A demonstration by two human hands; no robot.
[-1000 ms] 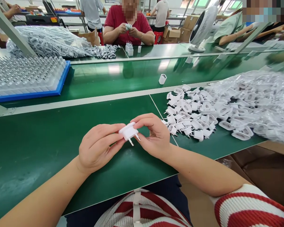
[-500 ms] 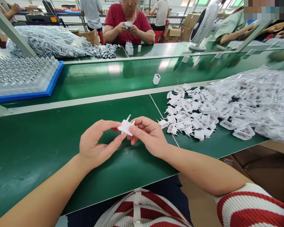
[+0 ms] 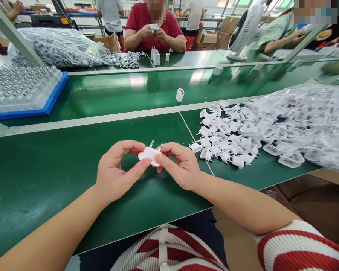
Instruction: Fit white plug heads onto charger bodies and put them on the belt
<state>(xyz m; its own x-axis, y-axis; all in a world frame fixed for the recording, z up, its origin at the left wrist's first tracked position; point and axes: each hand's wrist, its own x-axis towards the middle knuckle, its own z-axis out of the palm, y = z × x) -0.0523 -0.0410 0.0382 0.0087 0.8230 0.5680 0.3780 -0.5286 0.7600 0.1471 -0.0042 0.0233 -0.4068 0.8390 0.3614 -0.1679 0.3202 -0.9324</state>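
A white plug piece (image 3: 149, 155) with two metal pins pointing up and away is held over the green table (image 3: 59, 162). My left hand (image 3: 120, 169) pinches its left end between thumb and fingers. At its right end, my right hand (image 3: 179, 164) grips it, thumb on the near face. Right of my hands lies a heap of white plug pieces (image 3: 228, 135), which runs into a clear plastic bag (image 3: 313, 120).
On the green belt beyond the pale rail (image 3: 101, 119), a white housing (image 3: 180, 95) stands upright. A blue tray (image 3: 52, 101) of pinned parts is at left. Opposite sits a person in red (image 3: 132, 22), near a white fan (image 3: 243, 34).
The plug piece has turned slightly in my fingers, its broad face now showing more. On the belt, the white housing, the blue tray and smaller pieces have shifted left.
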